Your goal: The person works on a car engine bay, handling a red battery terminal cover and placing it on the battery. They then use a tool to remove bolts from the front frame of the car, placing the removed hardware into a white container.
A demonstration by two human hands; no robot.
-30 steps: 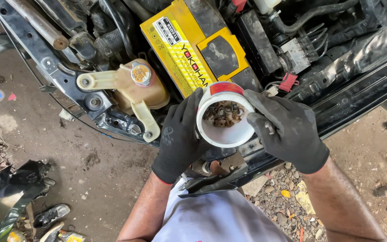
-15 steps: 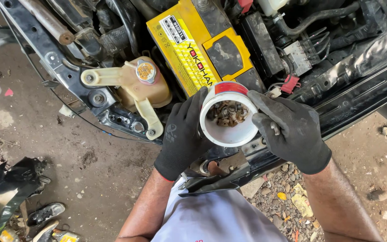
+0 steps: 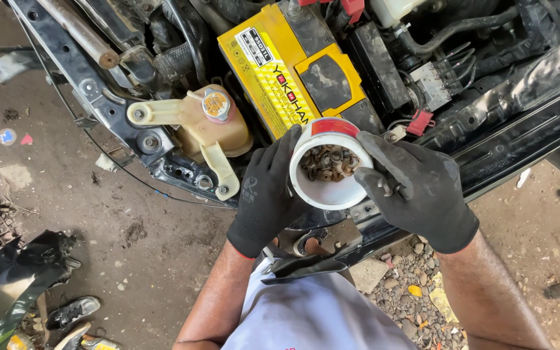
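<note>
Bare, oil-stained dirt ground lies under an open car engine bay, and the yellow battery (image 3: pixel 293 71) in that bay serves as the landmark here. Far left of the battery and lower, a crumpled dark body panel (image 3: pixel 8 279) lies on the ground beside a worn shoe (image 3: pixel 72 312). Just left of the battery sits a cream coolant tank (image 3: pixel 209 129) with a round metal cap. Directly below the battery, the left hand (image 3: pixel 267 194), in a black glove, wraps its fingers (image 3: pixel 279 155) around the side of a white plastic cup (image 3: pixel 328 172), which is held up in front of the bay's front crossmember. The cup holds a heap of rusty nuts and bolts (image 3: pixel 328 162), so it is probably heavier than it looks, with thin walls that could flex; a grip low around the wall suits it best. Below and right of the battery, the gloved right hand (image 3: pixel 422 194) rests curled fingers on the cup's rim.
</note>
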